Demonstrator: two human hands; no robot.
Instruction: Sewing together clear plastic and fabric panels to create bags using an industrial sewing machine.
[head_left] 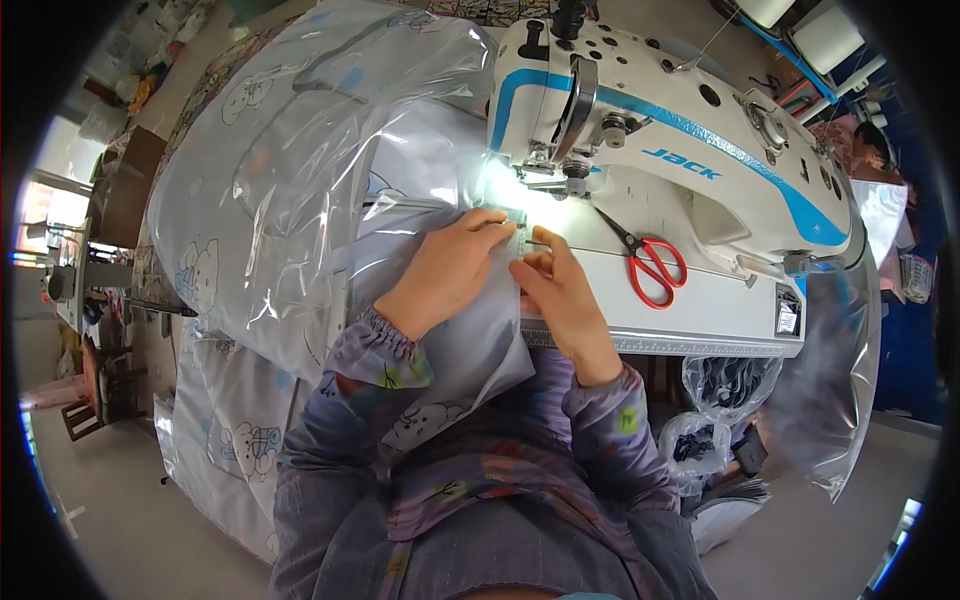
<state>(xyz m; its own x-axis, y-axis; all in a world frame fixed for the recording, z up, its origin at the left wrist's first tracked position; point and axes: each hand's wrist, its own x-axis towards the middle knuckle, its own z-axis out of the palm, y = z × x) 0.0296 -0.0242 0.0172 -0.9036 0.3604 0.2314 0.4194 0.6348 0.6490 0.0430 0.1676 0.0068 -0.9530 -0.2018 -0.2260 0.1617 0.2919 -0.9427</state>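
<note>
A shiny grey plastic-coated sheet [300, 230] with printed cartoon bears lies in a heap over the left of the sewing table, and its edge runs under the lit needle area of a white-and-blue sewing machine [690, 130]. My left hand [445, 270] rests on the sheet just in front of the presser foot, fingers together and pinching near the edge. Close beside it on the right, my right hand [568, 305] has curled fingers and thumb gripping the sheet's edge. Glare from the machine lamp washes out the needle, and the fingertips partly cover the edge.
Red-handled scissors [650, 265] lie on the machine bed, right of my right hand. A ruler strip [680, 345] edges the table front. Plastic bags with dark pieces [730, 385] hang below on the right. Another person [855, 145] sits at the far right. Thread cones [828, 40] stand behind.
</note>
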